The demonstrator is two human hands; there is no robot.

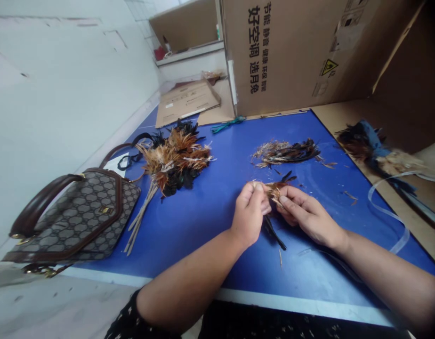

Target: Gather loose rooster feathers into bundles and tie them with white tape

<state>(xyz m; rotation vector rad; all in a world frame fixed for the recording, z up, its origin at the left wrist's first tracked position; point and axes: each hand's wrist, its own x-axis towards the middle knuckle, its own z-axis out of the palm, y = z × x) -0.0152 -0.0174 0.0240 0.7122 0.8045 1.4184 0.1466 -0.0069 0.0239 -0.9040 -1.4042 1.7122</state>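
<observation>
A small bunch of brown and black feathers (273,189) is pinched between my two hands above the blue table. My left hand (248,209) is closed on its left end, thumb on top. My right hand (304,211) grips the other side with thumb and fingers. A dark feather (275,233) points down toward me from below the hands. Just beyond them lies a loose pile of brown and black feathers (286,153). The quill ends inside my fingers are hidden.
Feather bundles on sticks (175,162) lie to the left, beside a patterned handbag (86,214). A large cardboard box (295,56) stands at the back. More feathers (366,141) lie at the right, near a clear ribbon (387,212). Teal string (227,124) rests near the box.
</observation>
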